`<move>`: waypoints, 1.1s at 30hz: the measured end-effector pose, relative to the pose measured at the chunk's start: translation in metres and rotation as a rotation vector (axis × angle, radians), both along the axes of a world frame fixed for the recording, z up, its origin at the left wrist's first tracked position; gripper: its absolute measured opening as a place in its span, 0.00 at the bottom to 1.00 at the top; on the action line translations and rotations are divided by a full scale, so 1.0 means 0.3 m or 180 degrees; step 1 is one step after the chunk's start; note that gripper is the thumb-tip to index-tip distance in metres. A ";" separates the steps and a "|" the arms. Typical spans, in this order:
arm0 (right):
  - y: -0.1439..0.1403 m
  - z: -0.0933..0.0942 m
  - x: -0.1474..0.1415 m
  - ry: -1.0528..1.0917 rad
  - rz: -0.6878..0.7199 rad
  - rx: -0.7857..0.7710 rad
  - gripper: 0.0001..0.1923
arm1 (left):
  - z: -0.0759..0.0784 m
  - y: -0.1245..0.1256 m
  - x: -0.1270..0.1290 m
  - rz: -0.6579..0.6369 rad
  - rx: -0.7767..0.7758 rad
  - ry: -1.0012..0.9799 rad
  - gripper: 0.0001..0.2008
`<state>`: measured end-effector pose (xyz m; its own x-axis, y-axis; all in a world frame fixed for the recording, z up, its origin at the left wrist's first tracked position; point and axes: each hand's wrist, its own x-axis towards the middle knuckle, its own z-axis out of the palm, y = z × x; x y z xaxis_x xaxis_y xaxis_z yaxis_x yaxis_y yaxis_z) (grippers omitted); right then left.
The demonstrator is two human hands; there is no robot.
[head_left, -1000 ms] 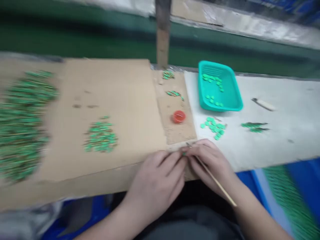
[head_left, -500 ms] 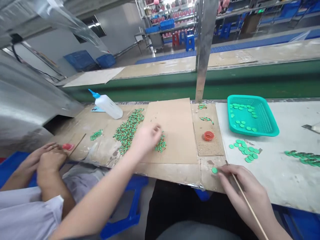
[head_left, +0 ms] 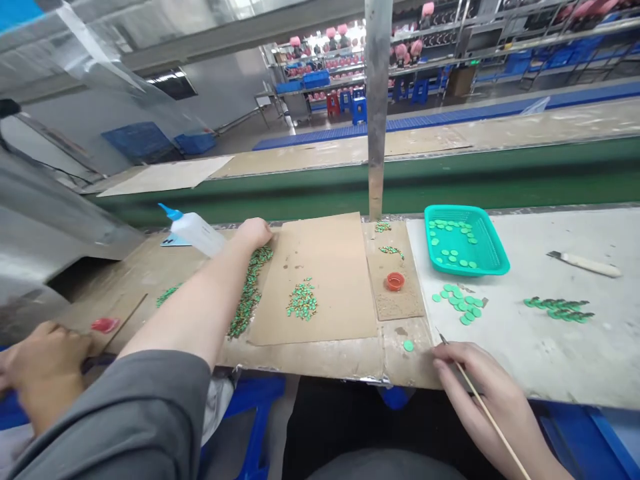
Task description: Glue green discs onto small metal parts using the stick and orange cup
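Observation:
My right hand (head_left: 487, 380), at the front edge of the table, is closed on a thin paintbrush (head_left: 483, 403) with a pale wooden handle and a fine dark tip. Left of that tip a single green disc (head_left: 409, 346) lies on the table. My left hand (head_left: 255, 233) reaches to the far end of a long pile of small green-and-orange pieces (head_left: 249, 300), its fingers curled down and mostly hidden. A smaller heap of these pieces (head_left: 303, 300) rests on the cardboard sheet (head_left: 330, 247). The red cup (head_left: 395, 281) stands on a smaller board (head_left: 400, 307).
Several green discs (head_left: 463, 303) lie before a teal basket (head_left: 467, 267) holding more discs. Rows of green discs with dark tops (head_left: 560, 310) and a knife (head_left: 587, 263) are farther right. A blue-capped bottle (head_left: 197, 233) stands behind my left forearm. A co-worker's hands (head_left: 47, 353) are at left.
My left hand has moved from the small heap on the cardboard, away and left to the long pile's far end. My right hand no longer touches the green disc. The view has shifted.

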<state>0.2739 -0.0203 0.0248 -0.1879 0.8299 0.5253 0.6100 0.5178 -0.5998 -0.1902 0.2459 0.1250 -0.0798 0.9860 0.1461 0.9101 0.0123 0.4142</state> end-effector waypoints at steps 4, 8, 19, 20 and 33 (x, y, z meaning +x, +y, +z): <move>0.006 0.020 0.006 0.0078 -0.0004 -0.0054 0.05 | 0.024 -0.032 0.013 0.0010 0.0171 -0.0688 0.24; 0.012 0.041 0.009 0.0235 0.0032 -0.0055 0.05 | 0.044 -0.163 0.047 0.0073 0.0229 -0.1365 0.24; 0.058 0.251 -0.188 0.2547 0.0529 -0.2127 0.06 | -0.050 -0.760 0.628 -0.0514 -0.0278 -0.3524 0.23; 0.064 0.267 -0.196 0.2944 0.0594 -0.2427 0.10 | -0.051 -0.788 0.666 -0.0511 -0.0298 -0.3664 0.22; 0.060 0.096 -0.036 0.2097 0.0269 -0.1947 0.06 | -0.206 -0.891 0.712 -0.0179 -0.0171 -0.3268 0.19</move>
